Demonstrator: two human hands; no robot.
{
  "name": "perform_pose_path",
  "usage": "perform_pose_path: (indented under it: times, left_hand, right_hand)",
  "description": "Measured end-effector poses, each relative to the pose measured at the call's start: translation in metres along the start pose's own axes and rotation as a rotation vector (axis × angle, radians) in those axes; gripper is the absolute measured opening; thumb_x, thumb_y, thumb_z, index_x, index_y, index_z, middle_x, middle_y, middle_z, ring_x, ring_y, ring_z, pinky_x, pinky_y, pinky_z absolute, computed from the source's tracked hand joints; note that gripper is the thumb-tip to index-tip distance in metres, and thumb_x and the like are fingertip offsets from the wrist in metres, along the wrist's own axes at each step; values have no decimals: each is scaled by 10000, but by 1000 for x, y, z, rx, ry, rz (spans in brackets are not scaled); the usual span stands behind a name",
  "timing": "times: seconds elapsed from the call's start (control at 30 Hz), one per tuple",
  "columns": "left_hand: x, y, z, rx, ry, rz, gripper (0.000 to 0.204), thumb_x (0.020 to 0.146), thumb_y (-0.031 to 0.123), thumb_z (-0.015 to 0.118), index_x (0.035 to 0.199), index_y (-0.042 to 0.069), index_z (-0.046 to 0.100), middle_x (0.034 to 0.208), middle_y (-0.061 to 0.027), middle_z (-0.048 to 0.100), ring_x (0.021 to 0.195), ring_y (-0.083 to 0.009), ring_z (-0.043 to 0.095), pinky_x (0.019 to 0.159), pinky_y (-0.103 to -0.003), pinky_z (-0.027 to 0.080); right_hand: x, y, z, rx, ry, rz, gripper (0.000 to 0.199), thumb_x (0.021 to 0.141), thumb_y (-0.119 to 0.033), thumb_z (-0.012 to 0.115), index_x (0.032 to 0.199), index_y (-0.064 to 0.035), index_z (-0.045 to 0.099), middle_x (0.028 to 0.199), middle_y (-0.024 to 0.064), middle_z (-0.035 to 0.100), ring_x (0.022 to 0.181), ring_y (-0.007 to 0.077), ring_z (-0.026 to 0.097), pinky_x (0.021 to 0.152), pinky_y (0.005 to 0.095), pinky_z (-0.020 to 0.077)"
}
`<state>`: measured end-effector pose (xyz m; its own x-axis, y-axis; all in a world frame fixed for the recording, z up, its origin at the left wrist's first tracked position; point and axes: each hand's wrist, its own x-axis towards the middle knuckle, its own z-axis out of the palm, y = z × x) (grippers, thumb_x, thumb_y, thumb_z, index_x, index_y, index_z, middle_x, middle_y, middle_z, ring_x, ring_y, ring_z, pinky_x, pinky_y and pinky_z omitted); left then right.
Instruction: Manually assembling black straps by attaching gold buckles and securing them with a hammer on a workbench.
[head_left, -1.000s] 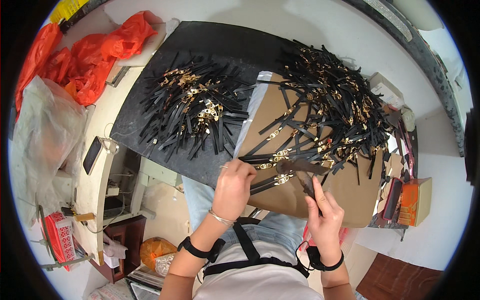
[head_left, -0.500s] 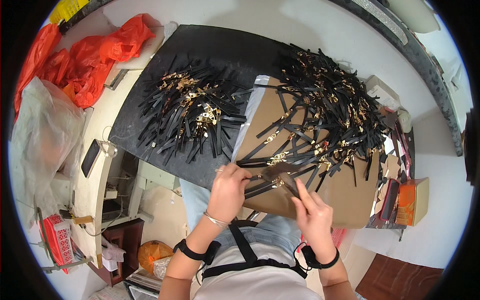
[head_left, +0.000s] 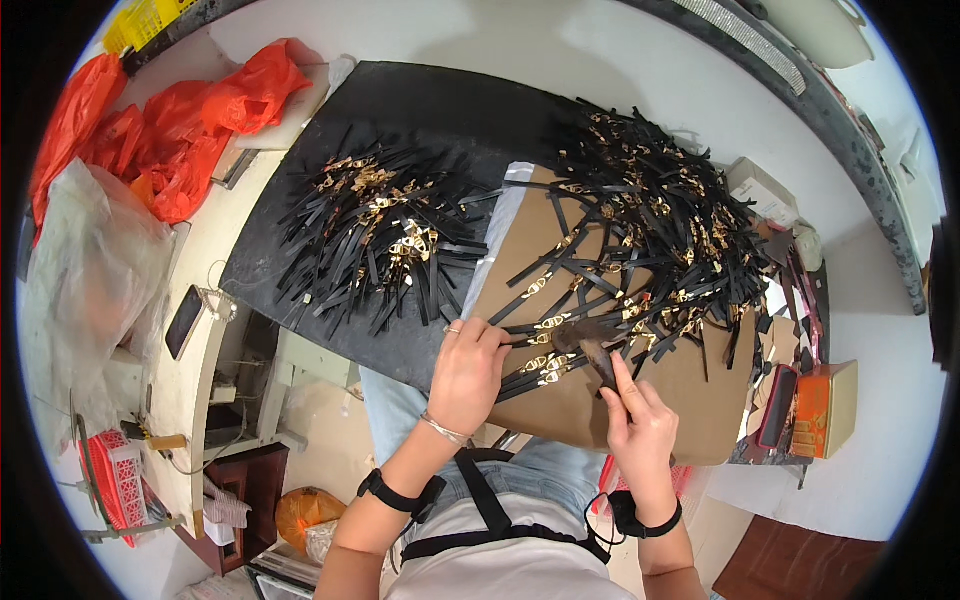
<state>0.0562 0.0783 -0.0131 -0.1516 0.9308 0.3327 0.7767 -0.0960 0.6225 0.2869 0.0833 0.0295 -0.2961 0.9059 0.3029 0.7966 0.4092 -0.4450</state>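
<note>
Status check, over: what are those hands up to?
Right hand gripping hammer, head beside gold buckles. Left hand at ends of black straps. Tangled strap pile crowding far side of brown board.

Fairly bright, even light fills the room. A soft grey shadow spreads over the pale wall [head_left: 330, 32] beyond the worktop [head_left: 430, 95], whose black surface looks dull. Gold buckles [head_left: 415, 243] glint, the brightest nearly white. The hammer [head_left: 598, 362] looks slightly blurred. Fisheye distortion bends the dark ledge [head_left: 880, 180], and black, blue-fringed corners frame the view.
</note>
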Motion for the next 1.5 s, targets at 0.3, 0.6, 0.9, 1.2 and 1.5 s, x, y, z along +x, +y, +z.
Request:
perform_pose_path:
  times: [0.3,0.6,0.9,1.2,1.5]
  left_hand:
    - [0,0,-9,-212,-227,-224,55,806,60,717,827,33,673,810,-145,596,785,-356,586,758,-441,489]
    - [10,-8,-5,4,-130,-37,144,743,77,772,843,61,670,863,-112,575,901,-338,553,835,-426,449]
    - [-9,-25,-36,-2,-157,-150,110,752,105,785,807,48,708,888,-113,579,901,-337,551,856,-411,443]
    - [-6,-19,-33,29,-150,-181,126,763,132,792,796,47,705,892,-119,573,905,-336,551,837,-415,450]
    - [0,-8,-12,102,-35,-154,174,773,119,787,837,46,643,899,-129,551,902,-341,559,810,-441,464]
  right_hand:
    - [-6,0,-5,-6,-26,-54,471,873,-122,742,1337,-149,663,679,78,504,522,242,523,520,366,467]
    - [-5,16,-17,164,70,150,452,896,-53,714,1342,-90,648,686,112,529,558,185,478,571,310,459]
    - [6,-7,4,192,48,4,452,883,-100,735,1329,-129,669,664,84,496,514,219,491,507,345,443]
    - [5,-18,11,106,-18,-132,516,870,-146,746,1372,-182,635,709,81,539,520,276,551,504,386,472]
    - [57,-7,31,122,116,-33,462,925,-127,684,1381,-153,618,717,125,569,554,292,576,557,399,481]
